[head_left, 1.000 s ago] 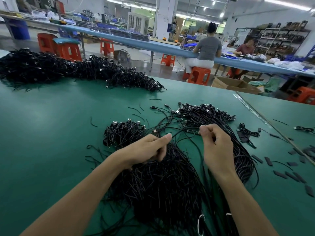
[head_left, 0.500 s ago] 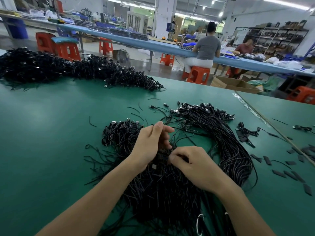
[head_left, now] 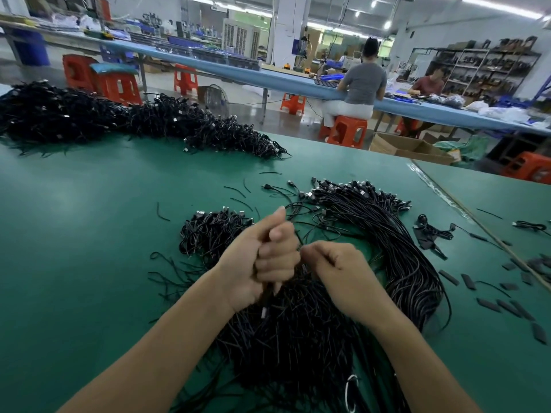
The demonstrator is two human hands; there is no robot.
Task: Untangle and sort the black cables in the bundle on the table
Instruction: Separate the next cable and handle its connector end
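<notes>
Two hands work knuckle to knuckle, nearly touching, above the middle of the bundle. Left hand (head_left: 262, 263): fingers (head_left: 277, 262) curled tight into a fist round a few black cables (head_left: 265, 305), which trail out under the palm; one digit stands straight up toward 12 o'clock. Right hand (head_left: 337, 272): fingers tucked under, thumb and forefinger tips pressed together at the hand's 9 o'clock edge, pinching a thin strand; one strand or several, cannot tell. Under both wrists lies the bundle (head_left: 286, 347), a dense tangled black mat on the green table (head_left: 83, 248), running down to 6 o'clock and out of view. From the hands' 1 o'clock round to 4 o'clock sweeps a combed arc of cables (head_left: 399, 257), plug ends bunched at its far tip. At 10 o'clock, just beside the left hand, sits a smaller clump (head_left: 208, 234), connectors up. At 3 o'clock, well apart, are a small coiled cable (head_left: 432, 234) and scattered flat black pieces (head_left: 489, 305). Far off at 10 to 11 o'clock a long heap (head_left: 89, 114) lies along the table's far edge. Beyond, at 1 o'clock, a seated person (head_left: 362, 84) on an orange stool (head_left: 347, 131) faces a blue bench (head_left: 268, 73).
</notes>
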